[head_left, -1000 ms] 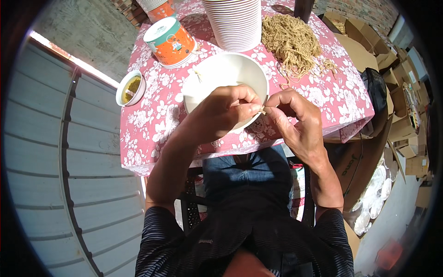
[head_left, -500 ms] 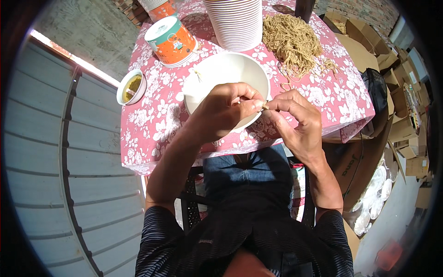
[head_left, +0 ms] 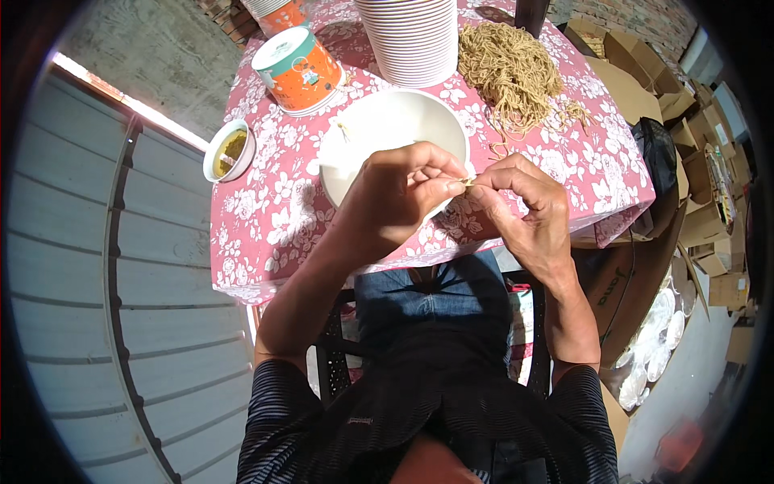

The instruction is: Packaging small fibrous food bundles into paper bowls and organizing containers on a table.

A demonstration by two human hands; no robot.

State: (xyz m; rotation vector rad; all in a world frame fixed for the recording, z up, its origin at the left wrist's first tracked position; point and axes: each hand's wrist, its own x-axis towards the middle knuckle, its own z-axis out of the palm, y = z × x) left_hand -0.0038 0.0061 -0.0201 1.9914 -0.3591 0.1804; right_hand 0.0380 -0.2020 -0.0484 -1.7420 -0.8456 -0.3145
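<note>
Pink cloth with a white flower print covers the table (head_left: 282, 202), seen from above by a seated person whose forearms rise from the lower edge. Left hand (head_left: 403, 198) and right hand (head_left: 524, 210) meet over the near rim of a wide white bowl (head_left: 387, 129); their fingertips touch at one spot, pinched narrow on a small pale scrap (head_left: 466, 182), too small to identify. Both hands hold this scrap between thumb and forefinger, the remaining fingers curled loosely. Scrap and fingertips lie just above the bowl's right near edge, over the table's front part. Inside the bowl, near its left wall, lies a tiny pale fragment (head_left: 345, 129). Behind the bowl stands a tall stack of white bowls (head_left: 415, 36), close to it. To the right of the stack, a heap of tan noodles (head_left: 512, 68) lies directly on the cloth, with loose strands trailing toward the right hand. Left of the stack stands an orange and teal paper cup (head_left: 298, 68) with a white lid. Near the table's left edge, well apart from the hands, sits a small white dish (head_left: 230, 152) holding yellowish sauce. Flattened cardboard boxes (head_left: 709, 161) lie on the ground to the right of the table.
</note>
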